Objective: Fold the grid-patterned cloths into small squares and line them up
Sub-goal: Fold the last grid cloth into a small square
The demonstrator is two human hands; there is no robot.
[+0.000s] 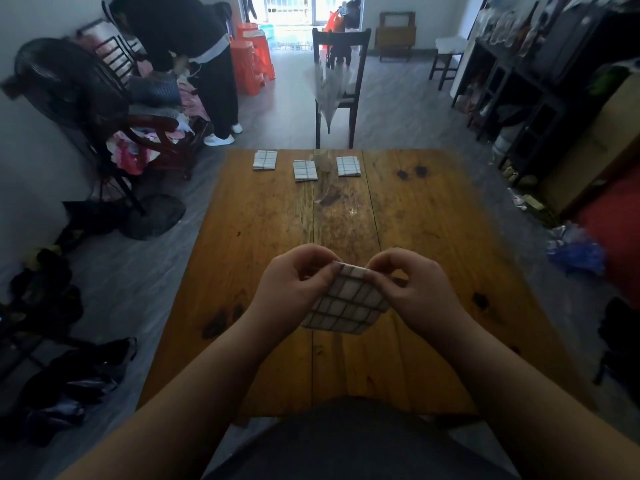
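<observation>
Item: grid-patterned cloth, soft white fabric with dark lines, folded near-square, held over the near half of the glossy wooden table; top edge runs left to right, body slanting down toward the wearer. Left hand and right hand: fingers curled, each pinching a top corner. Row of folded squares at the far edge
</observation>
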